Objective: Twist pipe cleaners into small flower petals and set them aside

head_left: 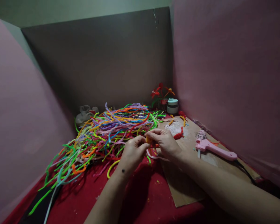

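Obs. via head cam, remote. L hand (134, 152) and R hand (164, 142): I note thumb and fingertips of ea. pinched together, no visible gap, on a small orange piece (149, 140), held above the near R edge of the fuzzy-stem pile (121, 124). Fingers hide most of it; exact shape I can't confirm.

Surroundings: pile, multi-col., tangled, lies just beyond L hand, some stems trailing L over red cloth (140, 193). Cardboard (189, 189) to R, partly blocked by R forearm; on it, pink glue gun (214, 149) w/ black cord, plus red fuzzy bit (179, 133). At back: jar (172, 106) w/ pale lid, red flowers (161, 90) beside it; plastic bag (83, 115) back L.

Markings: small dark mark on L wrist; any lettering on jar or gun too small/dim to read.
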A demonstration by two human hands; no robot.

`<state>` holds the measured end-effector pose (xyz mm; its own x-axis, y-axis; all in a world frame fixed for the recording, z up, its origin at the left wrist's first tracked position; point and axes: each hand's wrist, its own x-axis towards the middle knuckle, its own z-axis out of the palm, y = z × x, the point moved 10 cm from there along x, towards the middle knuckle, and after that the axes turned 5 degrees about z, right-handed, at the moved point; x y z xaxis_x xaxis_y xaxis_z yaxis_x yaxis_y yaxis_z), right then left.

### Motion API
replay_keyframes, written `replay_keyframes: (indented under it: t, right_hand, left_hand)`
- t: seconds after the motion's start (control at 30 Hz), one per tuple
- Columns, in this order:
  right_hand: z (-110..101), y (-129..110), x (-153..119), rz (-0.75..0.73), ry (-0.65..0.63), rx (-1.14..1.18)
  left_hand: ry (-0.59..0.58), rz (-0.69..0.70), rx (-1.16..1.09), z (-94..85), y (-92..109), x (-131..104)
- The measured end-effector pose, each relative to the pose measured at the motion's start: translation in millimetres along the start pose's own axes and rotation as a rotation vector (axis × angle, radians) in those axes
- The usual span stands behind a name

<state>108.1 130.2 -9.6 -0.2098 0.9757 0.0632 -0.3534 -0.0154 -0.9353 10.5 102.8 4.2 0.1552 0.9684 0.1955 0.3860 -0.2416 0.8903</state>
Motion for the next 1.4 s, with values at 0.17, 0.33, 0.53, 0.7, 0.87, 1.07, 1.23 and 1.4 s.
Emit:
replay_keyframes:
  t: [0.17, 0.33, 0.53, 0.7, 0.87, 1.07, 1.23, 1.4]
  right_hand:
    - [-3, 14, 5, 0.028, -0.004, 0.028]
    - [3, 15, 6, 0.031, -0.068, -0.008]
    - [7, -39, -23, -0.418, 0.070, -0.396]
    - [7, -41, -22, -0.407, 0.066, -0.389]
    - [17, -18, -8, -0.210, -0.123, -0.277]
    - [23, -15, -13, -0.113, -0.152, -0.316]
    - [35, -1, -14, 0.035, -0.298, -0.184]
    - [39, 3, -15, 0.061, -0.347, -0.297]
  left_hand:
    - [-0.074, 0.169, 0.220, 4.7, 12, 0]
    - [-0.153, 0.068, 0.093, 5.7, 8, 0]
    - [-0.368, -0.073, -0.325, 25.9, -4, -9]
    - [-0.175, -0.058, -0.350, 14.3, -6, -3]
    - [0.052, 0.003, -0.142, -12.0, 0, 2]
    - [0.108, 0.124, -0.154, -30.3, 15, 2]
    - [0.151, 0.263, 0.062, -32.2, 31, -3]
    - [0.108, 0.224, 0.036, -25.9, 29, -4]
